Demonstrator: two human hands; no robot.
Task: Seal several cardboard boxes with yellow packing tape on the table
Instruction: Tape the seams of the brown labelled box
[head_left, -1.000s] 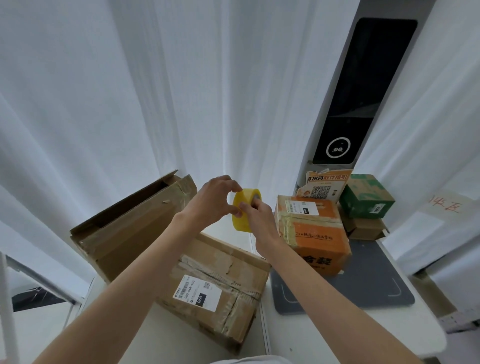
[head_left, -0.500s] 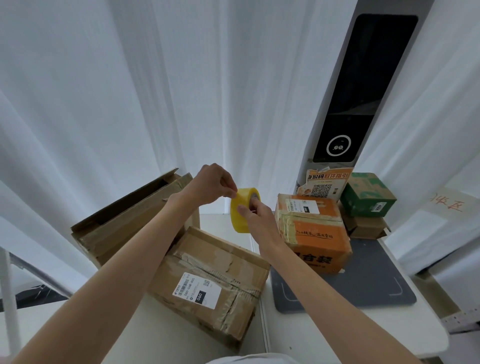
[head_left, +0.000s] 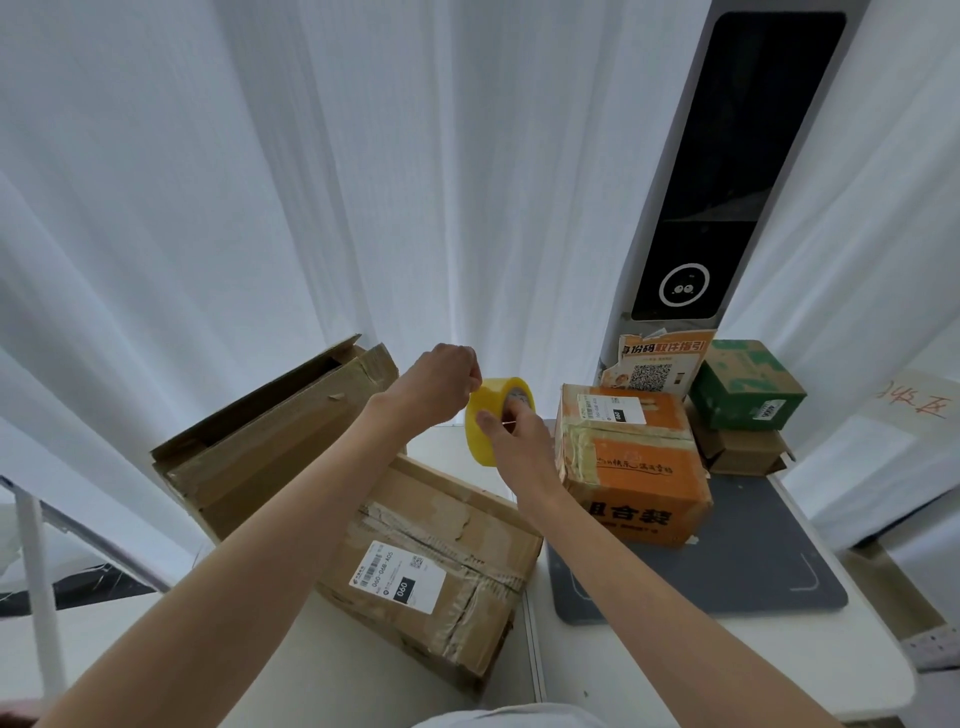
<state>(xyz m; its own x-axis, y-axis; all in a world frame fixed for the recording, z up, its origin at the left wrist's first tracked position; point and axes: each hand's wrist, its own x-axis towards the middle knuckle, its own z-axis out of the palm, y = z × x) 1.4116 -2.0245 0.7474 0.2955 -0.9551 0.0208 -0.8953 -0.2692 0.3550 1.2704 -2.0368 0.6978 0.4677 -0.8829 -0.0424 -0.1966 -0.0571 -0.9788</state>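
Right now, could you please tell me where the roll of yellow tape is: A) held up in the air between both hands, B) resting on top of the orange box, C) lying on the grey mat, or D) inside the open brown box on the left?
A: the roll of yellow tape is off the table, gripped by the right hand while the left hand pinches at its edge.

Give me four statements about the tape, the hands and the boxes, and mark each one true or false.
1. The right hand holds the yellow tape roll in the air. True.
2. The left hand rests flat on the labelled brown box. False: it is raised, its fingers pinching at the roll's edge.
3. The green box sits on a smaller brown box. True.
4. The orange box lies on the floor. False: it stands on the grey mat.
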